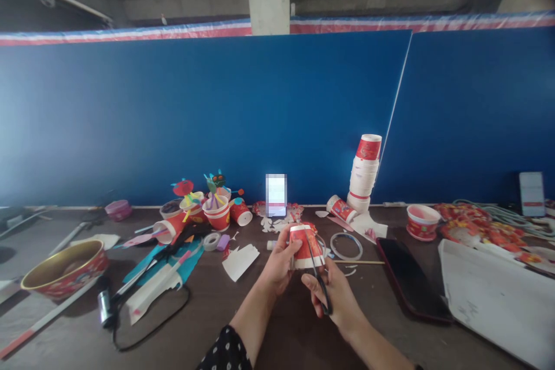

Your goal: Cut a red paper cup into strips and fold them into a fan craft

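Near the middle of the table my left hand [280, 263] is closed around a red paper cup [303, 243], its thumb on the printed side. The cup is upside down, its white rim facing me. My right hand [332, 292] is closed on black-handled scissors [323, 289], whose blades point up and lie against the cup's side near the rim. Whether the blades cut into the paper there is too small to tell. Behind the cup lie white paper scraps [266, 224], and a lit phone [276, 193] stands upright by the blue partition.
A leaning stack of cups [363, 176] stands behind to the right. A dark tablet [411, 280] and white sheets [494, 295] lie at the right. Tape [346, 247] is near my right hand. Decorated cups [215, 213], a gold-lined bowl [65, 269] and a cable [151, 332] are at the left.
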A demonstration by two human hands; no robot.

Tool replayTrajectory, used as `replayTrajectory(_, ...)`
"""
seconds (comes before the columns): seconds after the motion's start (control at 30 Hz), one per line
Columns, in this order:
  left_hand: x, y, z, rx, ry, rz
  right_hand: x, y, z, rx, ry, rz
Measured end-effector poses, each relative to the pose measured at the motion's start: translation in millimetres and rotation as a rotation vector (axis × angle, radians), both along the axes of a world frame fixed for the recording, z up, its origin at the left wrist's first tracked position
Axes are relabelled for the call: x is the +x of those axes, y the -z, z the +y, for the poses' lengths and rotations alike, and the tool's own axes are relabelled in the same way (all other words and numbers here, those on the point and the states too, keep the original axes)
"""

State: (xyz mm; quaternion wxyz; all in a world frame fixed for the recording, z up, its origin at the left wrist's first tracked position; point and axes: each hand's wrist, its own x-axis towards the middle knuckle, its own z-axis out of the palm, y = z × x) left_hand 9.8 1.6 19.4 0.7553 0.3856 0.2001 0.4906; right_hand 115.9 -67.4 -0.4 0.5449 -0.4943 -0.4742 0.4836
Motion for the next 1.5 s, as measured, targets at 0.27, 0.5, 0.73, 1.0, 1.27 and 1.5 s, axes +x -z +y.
replayTrajectory(0.27, -0.7, 0.2, 0.1, 0.035, 0.020, -0.008, -1.1, -3.2, -2.1, -0.007, 0.005, 0.008)
replayTrajectory(0.5, -0.3, -0.5, -0.7, 0.041, 0.011, -0.002, 0.1, -0.9, -0.7, 0.005, -0.017, 0.023)
replayTrajectory(0.73, 0.4, 0.0, -0.5, 0.045, -0.001, -0.004, -0.6, -6.4, -3.6, 0.012, -0.016, 0.034)
replayTrajectory(1.0, 0.7, 3.4, 1.3, 0.046, 0.005, -0.022, 0.6, -5.3, -1.4, 0.034, -0.018, 0.011)
replayTrajectory(1.27, -4.0, 4.9, 8.2, 0.048, -0.065, 0.006, 2.4, -0.1, -2.4, 0.017, -0.066, -0.010)
replayTrajectory(1.5, -12.2, 6.8, 20.0, 0.035, -0.184, -0.028, 0.6, 7.5, 0.5, -0.063, -0.118, -0.037)
